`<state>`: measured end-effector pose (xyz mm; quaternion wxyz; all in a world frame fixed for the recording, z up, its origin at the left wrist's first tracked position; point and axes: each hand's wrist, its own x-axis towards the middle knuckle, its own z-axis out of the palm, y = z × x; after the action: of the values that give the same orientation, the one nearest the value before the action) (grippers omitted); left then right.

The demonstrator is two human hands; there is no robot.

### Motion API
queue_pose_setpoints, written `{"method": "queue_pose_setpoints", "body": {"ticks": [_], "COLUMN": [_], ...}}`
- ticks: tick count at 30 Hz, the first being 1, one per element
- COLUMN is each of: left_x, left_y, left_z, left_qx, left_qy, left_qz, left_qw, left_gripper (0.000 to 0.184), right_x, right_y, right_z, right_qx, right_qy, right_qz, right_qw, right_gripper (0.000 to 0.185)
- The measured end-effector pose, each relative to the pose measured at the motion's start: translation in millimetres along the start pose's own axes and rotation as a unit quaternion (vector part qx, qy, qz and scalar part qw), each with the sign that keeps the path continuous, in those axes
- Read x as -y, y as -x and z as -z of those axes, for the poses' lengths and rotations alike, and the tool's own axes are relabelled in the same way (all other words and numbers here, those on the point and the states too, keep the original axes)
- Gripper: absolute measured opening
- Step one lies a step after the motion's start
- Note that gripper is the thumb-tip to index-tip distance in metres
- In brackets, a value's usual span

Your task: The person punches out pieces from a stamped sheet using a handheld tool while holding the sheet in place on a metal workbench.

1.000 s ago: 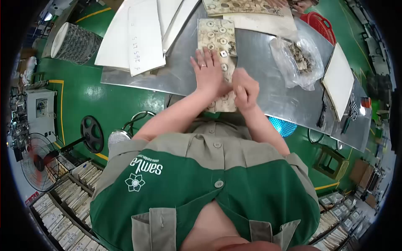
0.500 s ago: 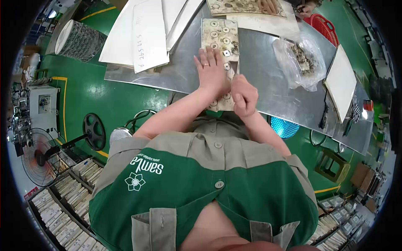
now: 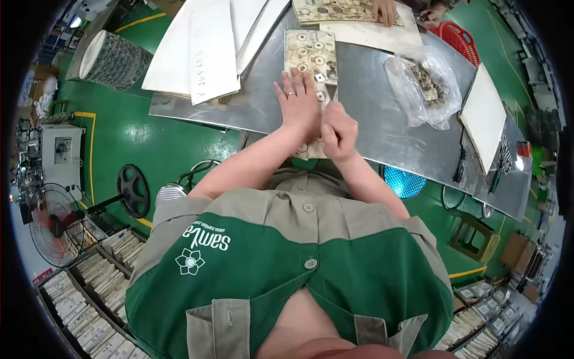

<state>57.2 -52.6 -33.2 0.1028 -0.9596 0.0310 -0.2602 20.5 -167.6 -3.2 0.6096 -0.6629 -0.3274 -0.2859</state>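
My left hand (image 3: 301,106) lies with spread fingers on a stained, cream-coloured board (image 3: 310,51) marked with rows of round rings. The board stretches from my body across the metal table (image 3: 371,78). Beside it, on the board's right edge, my right hand (image 3: 339,130) is closed in a fist. A thin pointed thing shows just above that fist, too small to name. One ring near my left fingertips has a bright white piece (image 3: 320,78) on it.
White boards (image 3: 214,54) lie at the left. Another stained board (image 3: 341,11) is under a co-worker's hand (image 3: 384,11). To the right are a plastic bag of scraps (image 3: 426,87), a red basket (image 3: 457,40), a white board (image 3: 483,116) and dark tools (image 3: 460,166).
My right hand has shifted slightly left and up along the board's edge. My left hand stays spread on the board. The co-worker's hand shows more clearly at the top.
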Motion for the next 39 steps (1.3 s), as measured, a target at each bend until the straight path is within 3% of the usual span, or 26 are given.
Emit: {"method": "queue_pose_setpoints", "body": {"ticks": [1,3,5,7,13,16,19,23,25,27,29,33,36,39], "left_x": [1,-3,-3,0,-2,-1,0,-1,-1,1,1,1,1,-2], "left_y": [-4,9,10,8,5,4,5,4,4,4,6,5,7,9], "left_z": [-8,7,9,19,24,30,32,35,35,37,30,32,29,22], "left_qx": [-0.005,0.248,0.226,0.274,0.284,0.282,0.282,0.294,0.290,0.297,0.290,0.280,0.271,0.266], "left_qy": [-0.005,0.199,0.188,0.161,0.179,0.235,0.234,0.224,0.222,0.225,0.225,0.229,0.249,0.223], "left_qz": [0.006,0.029,0.023,0.006,0.027,0.048,0.047,0.052,0.052,0.045,0.044,0.044,0.048,0.051], "left_qw": [1.000,0.948,0.956,0.948,0.941,0.929,0.930,0.928,0.929,0.927,0.929,0.931,0.929,0.936], "left_gripper": [0.100,0.097,0.096,0.098,0.116,0.134,0.134,0.132,0.133,0.134,0.137,0.135,0.135,0.135], "right_x": [-11,-20,-20,-5,-23,-24,-56,-53,-34,-12,9,3,-20,-14], "right_y": [-8,-7,-12,-5,-21,-55,-96,-112,-94,-65,-44,-19,-26,-22], "right_z": [3,10,4,1,8,15,51,60,53,48,40,30,25,20], "right_qx": [0.002,0.031,0.021,-0.002,0.037,-0.185,-0.315,-0.320,-0.275,-0.160,-0.059,-0.012,0.036,0.038], "right_qy": [-0.006,-0.028,-0.013,0.024,0.027,-0.151,-0.274,-0.260,-0.265,-0.301,-0.186,-0.124,-0.096,-0.073], "right_qz": [0.007,0.002,-0.006,-0.053,-0.011,-0.220,-0.347,-0.394,-0.351,-0.253,-0.152,-0.111,-0.026,-0.090], "right_qw": [1.000,0.999,1.000,0.998,0.999,0.946,0.840,0.821,0.855,0.905,0.969,0.986,0.994,0.993], "right_gripper": [0.026,0.024,0.025,0.026,0.031,0.042,0.044,0.040,0.039,0.040,0.042,0.042,0.039,0.037]}}
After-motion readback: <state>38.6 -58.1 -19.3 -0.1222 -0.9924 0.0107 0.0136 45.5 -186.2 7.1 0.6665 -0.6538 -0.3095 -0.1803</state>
